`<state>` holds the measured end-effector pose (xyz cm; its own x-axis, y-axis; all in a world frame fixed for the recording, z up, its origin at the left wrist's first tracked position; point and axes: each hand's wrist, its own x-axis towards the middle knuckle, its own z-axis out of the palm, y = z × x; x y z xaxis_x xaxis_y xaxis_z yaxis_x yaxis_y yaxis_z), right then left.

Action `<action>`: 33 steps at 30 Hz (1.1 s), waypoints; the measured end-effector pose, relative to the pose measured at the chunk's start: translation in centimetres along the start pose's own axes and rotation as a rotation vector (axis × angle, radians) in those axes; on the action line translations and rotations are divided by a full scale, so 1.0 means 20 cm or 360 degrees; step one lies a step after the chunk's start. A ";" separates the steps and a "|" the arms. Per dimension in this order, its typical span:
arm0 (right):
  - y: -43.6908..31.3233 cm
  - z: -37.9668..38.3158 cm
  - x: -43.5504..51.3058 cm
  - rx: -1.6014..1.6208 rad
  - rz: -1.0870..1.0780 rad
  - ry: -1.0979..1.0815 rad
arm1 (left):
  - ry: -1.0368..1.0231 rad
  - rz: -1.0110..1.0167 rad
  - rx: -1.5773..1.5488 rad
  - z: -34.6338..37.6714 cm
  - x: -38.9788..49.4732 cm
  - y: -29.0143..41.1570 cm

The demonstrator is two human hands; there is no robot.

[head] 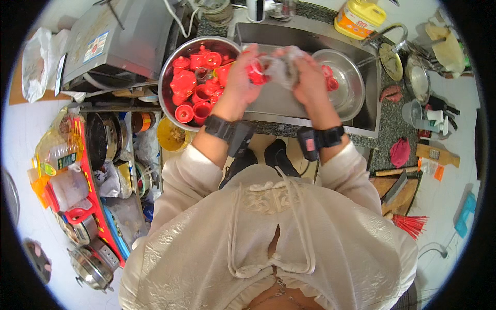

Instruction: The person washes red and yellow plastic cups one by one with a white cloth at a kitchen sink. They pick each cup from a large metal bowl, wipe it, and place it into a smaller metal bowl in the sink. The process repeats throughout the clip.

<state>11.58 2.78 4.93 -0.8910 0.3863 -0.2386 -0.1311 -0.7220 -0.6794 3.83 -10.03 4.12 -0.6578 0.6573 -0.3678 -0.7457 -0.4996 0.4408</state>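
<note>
Over the sink, my left hand (243, 79) holds a small red cup (255, 73), slightly blurred. To its right my right hand (306, 73) grips a pale grey cloth (284, 69) close beside the cup. A large steel basin (164, 101) at the left holds several red pieces of tableware, among them cups and lidded pots, and a small clear glass item. In the sink at the right stands a second steel basin (350, 97) with a few small red pieces (330, 79) inside. Part of the cup is covered by my fingers.
The steel sink (271, 104) has a faucet (399, 37) at its right, with water running toward the basin. A yellow detergent jug (358, 19) stands behind. On the right counter lie a pink cloth (400, 152) and a cleaver (394, 188) on a wooden board. A yellow bucket (166, 135) stands lower left.
</note>
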 end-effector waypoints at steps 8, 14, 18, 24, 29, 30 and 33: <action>-0.42 -0.78 -0.37 0.0232 -0.0045 0.0890 | -0.0443 -0.0726 0.2236 0.15 0.44 -0.69; -0.52 -1.09 -0.56 0.0456 -0.0035 0.1044 | -0.1275 -0.0342 0.3605 0.16 0.74 -1.14; -0.57 -1.21 -0.64 0.0466 0.0027 0.1092 | -0.1654 -0.0534 0.4025 0.12 0.77 -1.32; -0.57 -1.32 -0.69 0.0498 0.0018 0.1148 | -0.1648 -0.0756 0.4173 0.08 0.78 -1.39; -0.56 -1.35 -0.69 0.0513 0.0016 0.0998 | -0.1587 -0.0724 0.4220 0.03 0.81 -1.41; -0.56 -1.35 -0.69 0.0484 0.0012 0.0983 | -0.1556 -0.0774 0.4183 0.03 0.81 -1.41; -0.56 -1.34 -0.68 0.0380 0.0011 0.1052 | -0.1624 -0.0865 0.4136 0.01 0.79 -1.40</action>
<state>36.82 20.93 -2.84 -0.4509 0.5945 -0.6658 -0.2856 -0.8028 -0.5234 14.33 14.44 -13.77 0.0495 0.6599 -0.7498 0.9528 0.1940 0.2337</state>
